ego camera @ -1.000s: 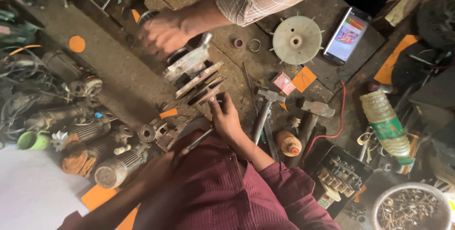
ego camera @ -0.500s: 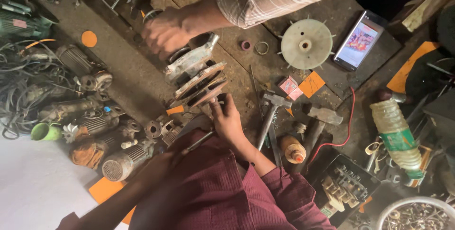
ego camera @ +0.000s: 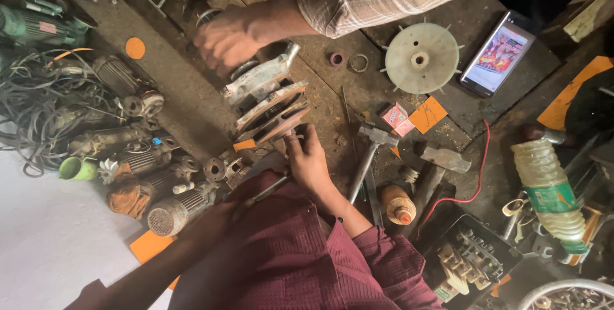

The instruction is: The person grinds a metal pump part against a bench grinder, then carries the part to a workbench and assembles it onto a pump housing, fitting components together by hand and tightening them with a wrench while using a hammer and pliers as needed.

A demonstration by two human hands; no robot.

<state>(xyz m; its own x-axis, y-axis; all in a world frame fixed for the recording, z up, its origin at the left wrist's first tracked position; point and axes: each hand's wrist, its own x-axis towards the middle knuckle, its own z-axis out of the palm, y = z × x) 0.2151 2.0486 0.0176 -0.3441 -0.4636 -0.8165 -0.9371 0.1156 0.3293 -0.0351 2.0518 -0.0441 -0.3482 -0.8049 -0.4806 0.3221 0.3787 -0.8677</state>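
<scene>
A person in a maroon shirt is sitting over a cluttered, grimy worktop (ego camera: 192, 115), seen from above. Their right hand (ego camera: 310, 160) is reaching up to a stack of metal motor plates (ego camera: 268, 108) in the middle of the view. The fingertips are touching the stack's lower edge, curled in. It is not clear whether this grip is pinching the edge or only resting against it.

The stack is lying directly ahead of the right hand. Its long axis is slanting from lower left to upper right, across the line of the fingers.

The left hand (ego camera: 214, 217) is sitting lower and to the left, in shadow and farther from the stack. Its grip appears to be closing around a metal rod (ego camera: 272, 187), whose tip is pointing up towards the right hand's wrist.

A co-worker's hand (ego camera: 227, 38), coming from a checked sleeve at the top, is pressing on the far end of the stack.

To the right, a hammer (ego camera: 368, 156), a round plastic fan (ego camera: 419, 59) and a phone (ego camera: 497, 54) are lying well apart from the hands.
</scene>
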